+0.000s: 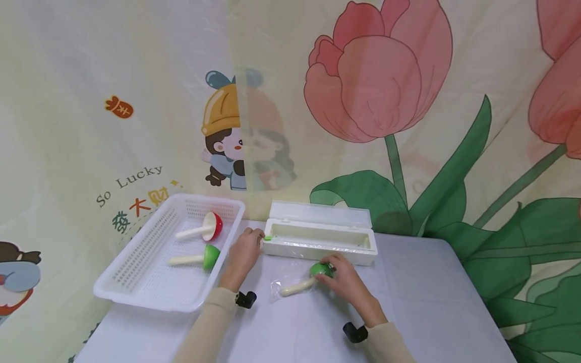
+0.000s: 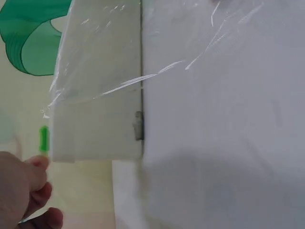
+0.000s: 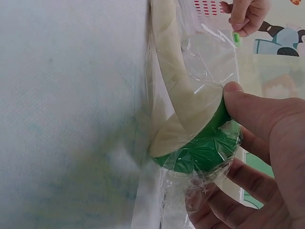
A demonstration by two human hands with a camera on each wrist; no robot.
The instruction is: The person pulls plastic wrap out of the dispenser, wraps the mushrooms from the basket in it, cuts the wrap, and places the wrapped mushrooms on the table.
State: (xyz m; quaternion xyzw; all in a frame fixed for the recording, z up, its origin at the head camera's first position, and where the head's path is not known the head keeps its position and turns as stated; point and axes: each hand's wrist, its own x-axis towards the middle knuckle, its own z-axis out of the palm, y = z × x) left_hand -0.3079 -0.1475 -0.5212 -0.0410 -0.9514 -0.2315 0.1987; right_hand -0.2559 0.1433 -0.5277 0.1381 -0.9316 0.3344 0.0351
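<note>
My right hand grips a green darning mushroom by its cap, above the table in front of the box. Clear cling film wraps around the cap and lies along its cream handle, which points left. Behind it stands a long white cling film box with its lid raised. At the box's left end, my left hand pinches a small green slide cutter with its fingertips; the other fingers are curled. Film stretches over the box's front side in the left wrist view.
On the left stands a white perforated basket. Inside it lie a red darning mushroom and another green darning mushroom. A white cloth covers the table. A printed curtain hangs directly behind the table.
</note>
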